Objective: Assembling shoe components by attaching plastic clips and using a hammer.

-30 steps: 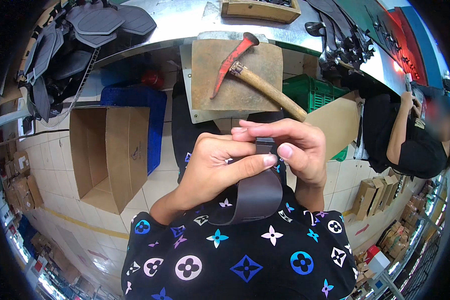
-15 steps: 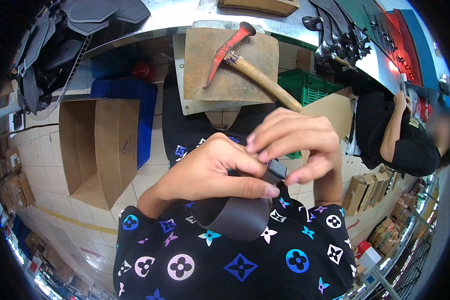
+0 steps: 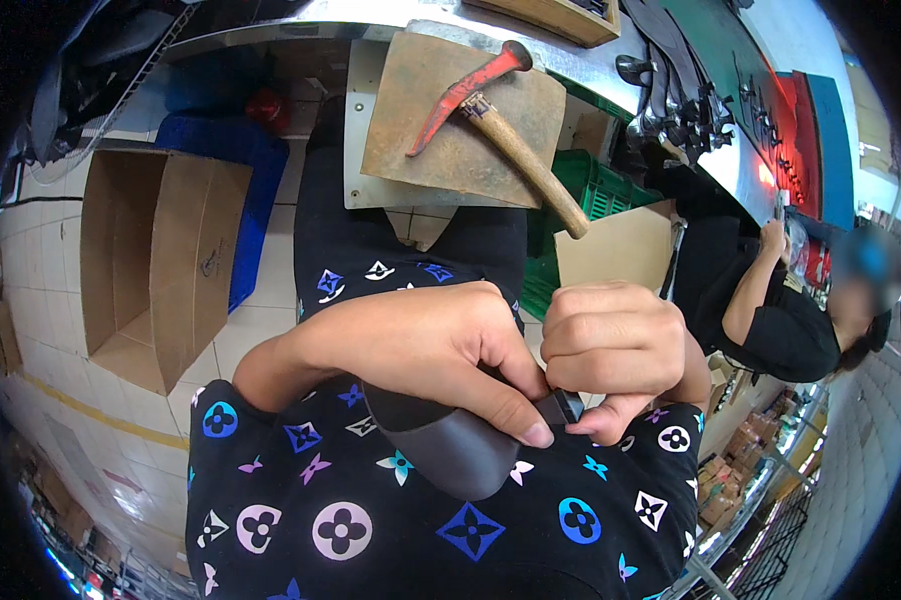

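Observation:
A wide, smooth black belt (image 3: 455, 452) hangs in a curve in front of my patterned black shirt. My left hand (image 3: 425, 350) is closed round it, thumb pressed along its outer face. At the belt's squared dark end, my right hand (image 3: 615, 355) has its fingers curled, and its thumb lies beneath that end, pinching it. Part of the belt is hidden behind my left hand. Beyond my hands, a hammer (image 3: 520, 150) with a red head and wooden handle rests on a worn brown board (image 3: 400, 120).
An open cardboard box (image 3: 195, 260) stands at the left beside a blue crate (image 3: 260, 225). Right of the board are a green crate (image 3: 605, 185) and a cardboard sheet (image 3: 610, 250). Black straps (image 3: 660, 90) lie on the metal bench. A person (image 3: 770, 310) sits at the right.
My right fingers have curled in and closed at the belt's end, where they were spread before. Both hands and the belt sit slightly lower in view, and the view has shifted.

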The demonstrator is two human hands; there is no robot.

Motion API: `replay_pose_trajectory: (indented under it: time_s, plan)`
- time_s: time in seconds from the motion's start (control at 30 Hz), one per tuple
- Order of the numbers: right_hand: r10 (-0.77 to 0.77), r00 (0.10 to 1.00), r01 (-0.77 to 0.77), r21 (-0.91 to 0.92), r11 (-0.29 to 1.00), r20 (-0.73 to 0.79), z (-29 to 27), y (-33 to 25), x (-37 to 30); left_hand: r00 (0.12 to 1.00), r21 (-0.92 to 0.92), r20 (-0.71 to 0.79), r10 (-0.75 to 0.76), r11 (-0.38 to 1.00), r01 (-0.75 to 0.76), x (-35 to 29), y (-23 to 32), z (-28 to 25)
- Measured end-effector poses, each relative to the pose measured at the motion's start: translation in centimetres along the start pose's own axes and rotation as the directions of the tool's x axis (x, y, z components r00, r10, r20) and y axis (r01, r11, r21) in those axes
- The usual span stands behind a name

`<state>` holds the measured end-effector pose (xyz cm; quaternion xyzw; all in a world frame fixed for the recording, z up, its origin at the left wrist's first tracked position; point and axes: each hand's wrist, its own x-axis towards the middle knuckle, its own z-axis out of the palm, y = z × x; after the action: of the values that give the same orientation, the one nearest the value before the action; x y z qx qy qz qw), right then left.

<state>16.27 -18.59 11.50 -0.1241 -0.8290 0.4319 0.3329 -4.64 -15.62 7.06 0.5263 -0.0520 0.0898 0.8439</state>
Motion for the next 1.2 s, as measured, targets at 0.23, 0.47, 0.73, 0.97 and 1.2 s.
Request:
replay_pose_trajectory:
  time_s: [0.23, 0.47, 0.73, 0.97, 1.2]
  plan:
    - [0.073, 0.996, -0.069, 0.058, 0.996, -0.059, 0.1, 0.5, 0.7, 0.999, 0.237, 0.036, 0.016, 0.971, -0.024, -0.8, 1.6, -1.4]
    - [0.084, 0.995, -0.088, 0.072, 0.994, 0.054, -1.9, 0.7, 0.7, 0.993, 0.385, -0.108, 0.04, 0.923, 0.005, -1.3, 3.3, -0.8]
    - [0.339, 0.789, -0.535, -0.303, 0.789, -0.512, -4.3, 1.3, -5.3, 0.187, 0.777, -0.322, 0.928, 0.146, 0.613, -8.3, 10.4, -6.3]
    - [0.37, 0.329, -0.753, -0.005, 0.658, -0.869, -4.8, 3.1, -8.2, -0.283, 0.321, 0.092, 0.955, 0.24, 0.916, -22.7, 25.3, -22.2]
    - [0.054, 0.022, -0.896, 0.004, 0.444, -0.998, -12.7, 8.8, -14.2, -0.118, 0.096, -0.261, 0.958, 0.147, 0.984, -33.9, 27.9, -30.4]
